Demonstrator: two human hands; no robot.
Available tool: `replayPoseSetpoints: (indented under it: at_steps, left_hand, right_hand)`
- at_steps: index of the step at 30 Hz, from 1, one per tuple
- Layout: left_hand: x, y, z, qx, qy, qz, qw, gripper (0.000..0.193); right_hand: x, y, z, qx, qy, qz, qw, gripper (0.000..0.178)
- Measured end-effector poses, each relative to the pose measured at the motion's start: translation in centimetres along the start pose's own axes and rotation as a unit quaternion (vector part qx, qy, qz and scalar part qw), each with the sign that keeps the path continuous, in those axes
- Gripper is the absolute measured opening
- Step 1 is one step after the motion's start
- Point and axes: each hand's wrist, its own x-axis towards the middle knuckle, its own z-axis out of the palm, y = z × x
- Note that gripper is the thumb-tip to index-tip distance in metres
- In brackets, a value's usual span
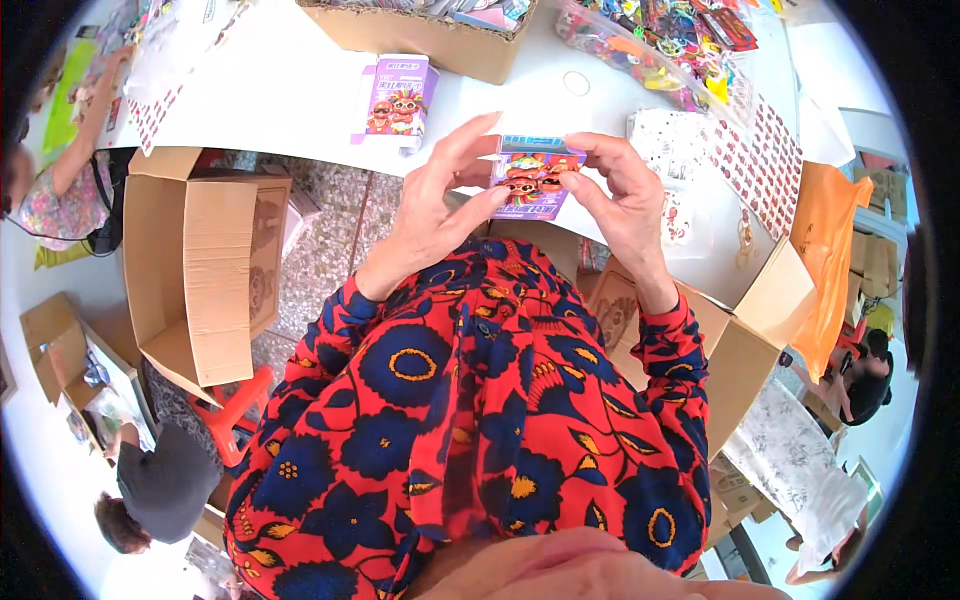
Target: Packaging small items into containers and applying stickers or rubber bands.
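Between my two hands, just over the table's near edge, is a small purple carton (535, 208) with colourful cartoon figures on its face. A blue strip shows along its upper end; whether that end is open I cannot tell. My left hand (432, 200) grips the left side, thumb on the front and fingers behind. On the opposite side my right hand (622, 192) pinches the carton near its upper right corner, thumb in front. A second purple carton (402, 100) of the same print stands on the white table (290, 75), to the left of my hands.
A cardboard box of cards (420, 45) and a clear bin of colourful small pieces (650, 60) are at the back. Sticker sheets (760, 150) lie right. Open cardboard cartons (215, 280) flank me below the table, with a red stool (240, 415) at left. Other people are around.
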Motion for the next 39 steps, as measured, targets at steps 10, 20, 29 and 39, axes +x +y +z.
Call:
replayPoseSetpoints:
  at_steps: [10,20,29,39]
  left_hand:
    - [-2.3,-0.6,0.7,-0.014,-0.052,-0.085,0.995,0.048]
    - [-8.1,-4.7,1.3,0.036,-0.081,-0.117,0.989,0.035]
    - [-8.0,-3.9,1.3,0.008,-0.057,-0.11,0.992,0.025]
    - [-6.8,-2.2,1.4,0.034,-0.069,-0.093,0.993,0.025]
  right_hand:
    - [-2.6,1.3,0.4,0.094,-0.031,0.094,0.991,0.032]
    - [-7.6,3.5,1.9,0.069,-0.101,0.168,0.978,0.019]
    - [-8.8,2.7,2.9,0.0,-0.04,0.143,0.989,0.03]
    - [-8.0,3.2,1.6,0.164,-0.098,0.281,0.94,0.039]
